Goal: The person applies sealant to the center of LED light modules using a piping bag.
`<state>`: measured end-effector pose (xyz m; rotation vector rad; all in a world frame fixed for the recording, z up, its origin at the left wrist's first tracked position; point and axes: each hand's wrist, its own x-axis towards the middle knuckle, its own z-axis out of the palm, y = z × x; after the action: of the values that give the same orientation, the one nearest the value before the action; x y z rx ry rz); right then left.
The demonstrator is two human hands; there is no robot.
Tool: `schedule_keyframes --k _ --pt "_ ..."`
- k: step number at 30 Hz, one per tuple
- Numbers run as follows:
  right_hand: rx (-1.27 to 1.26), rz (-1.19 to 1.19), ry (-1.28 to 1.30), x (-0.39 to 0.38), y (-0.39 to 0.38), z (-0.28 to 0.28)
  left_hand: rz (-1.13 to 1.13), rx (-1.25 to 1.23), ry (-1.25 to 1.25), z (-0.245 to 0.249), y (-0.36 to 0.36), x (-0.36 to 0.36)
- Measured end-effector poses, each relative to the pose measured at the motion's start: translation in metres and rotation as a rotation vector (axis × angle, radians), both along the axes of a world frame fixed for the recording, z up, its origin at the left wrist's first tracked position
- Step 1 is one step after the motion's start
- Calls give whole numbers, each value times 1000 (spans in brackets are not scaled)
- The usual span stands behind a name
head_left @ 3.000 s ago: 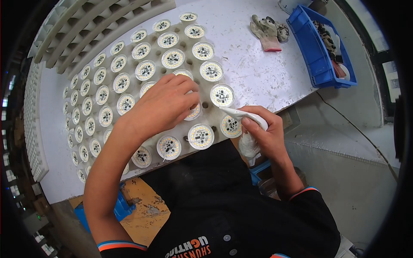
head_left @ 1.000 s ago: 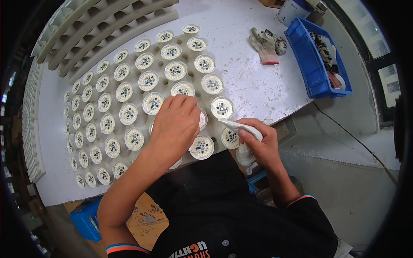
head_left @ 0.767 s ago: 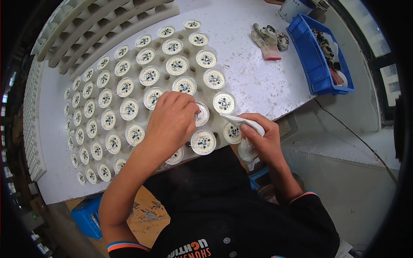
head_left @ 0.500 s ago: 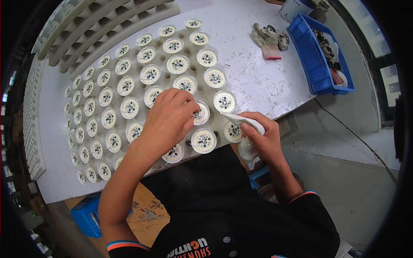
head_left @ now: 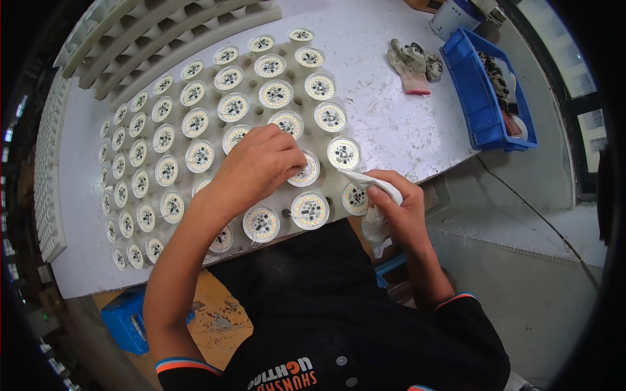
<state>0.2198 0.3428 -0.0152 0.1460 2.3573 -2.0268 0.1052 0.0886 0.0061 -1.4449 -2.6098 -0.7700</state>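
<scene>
Rows of round white LED discs with small dark parts stand in a pale tray (head_left: pixel 297 117) with holes. My left hand (head_left: pixel 264 159) reaches over the tray, its fingers pinched together at the upper left edge of one LED disc (head_left: pixel 305 171); what lies between the fingertips is hidden. In my right hand (head_left: pixel 398 199) is a white squeeze bag (head_left: pixel 376 225), its narrow tip pointing left, just below another LED disc (head_left: pixel 343 153). Beneath that bag and hand, a further disc (head_left: pixel 354 198) is partly covered.
Pale trays with empty holes (head_left: pixel 156 45) stand at the back left. Used gloves (head_left: pixel 412 68) lie on the white table (head_left: pixel 365 39). A blue bin (head_left: pixel 475 104) with mixed items sits at the right edge, near a can (head_left: pixel 448 19). A blue stool (head_left: pixel 124 322) is below.
The view has shifted slightly. My left hand has drawn a little away from the disc's middle toward its upper edge. My right hand keeps the bag at about the same place.
</scene>
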Motion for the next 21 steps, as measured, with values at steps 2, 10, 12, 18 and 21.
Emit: schedule_keyframes --k 2,10,12,18,21 --pt "24 2 -3 0 0 1 -37 59 48 -4 2 -1" --pt "23 -11 10 0 -1 1 44 -22 62 -5 22 -9" --pt "41 -13 10 0 -1 3 101 -84 98 -7 26 -10" --pt "39 -11 20 0 -1 4 246 -44 74 -3 22 -13" --pt "30 -10 -14 0 3 7 80 -59 57 10 5 -22"
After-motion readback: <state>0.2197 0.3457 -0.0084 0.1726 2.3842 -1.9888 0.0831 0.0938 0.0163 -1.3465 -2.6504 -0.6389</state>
